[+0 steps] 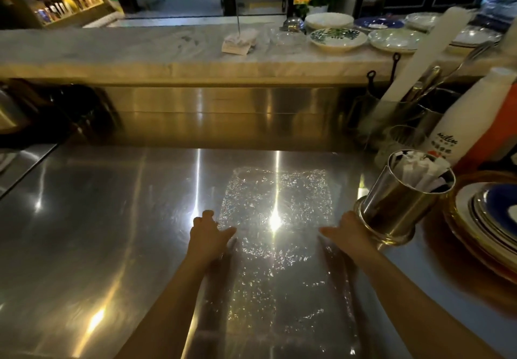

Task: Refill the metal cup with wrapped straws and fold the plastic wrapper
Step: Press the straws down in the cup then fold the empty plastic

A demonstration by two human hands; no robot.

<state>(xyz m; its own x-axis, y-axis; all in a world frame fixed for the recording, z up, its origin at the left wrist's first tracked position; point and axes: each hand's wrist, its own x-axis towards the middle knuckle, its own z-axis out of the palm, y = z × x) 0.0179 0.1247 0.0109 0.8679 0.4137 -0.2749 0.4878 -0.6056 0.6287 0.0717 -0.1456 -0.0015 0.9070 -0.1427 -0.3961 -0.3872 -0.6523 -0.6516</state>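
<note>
My left hand (208, 234): I am pressing it flat on the left edge of the plastic wrapper (275, 219). My fingers are spread open and holding nothing.

My right hand (348, 231): I am laying it flat on the right edge of the wrapper, just beside the metal cup (400, 205). These fingers are open too, with nothing in them.

The wrapper: It is lying flat and crinkly on the shiny steel counter (98, 233), stretching from near me out past my hands.

The cup: It is standing at the right side of the counter, and it is looking full of wrapped straws (419, 170). I think the filling part is done.

What I am doing: I think I am smoothing the wrapper so I can fold it.

What could go wrong: My right hand is very close to the cup. If I am swinging my wrist out while folding, I could knock the cup over and spill the straws.

Another worry: The wrapper is thin and see-through, and the counter is slippery. It could be sliding away or folding crooked if I am pressing on one side only.

Also: The stack of plates (489, 219) is sitting near the cup, so a bumped cup could hit them.
</note>
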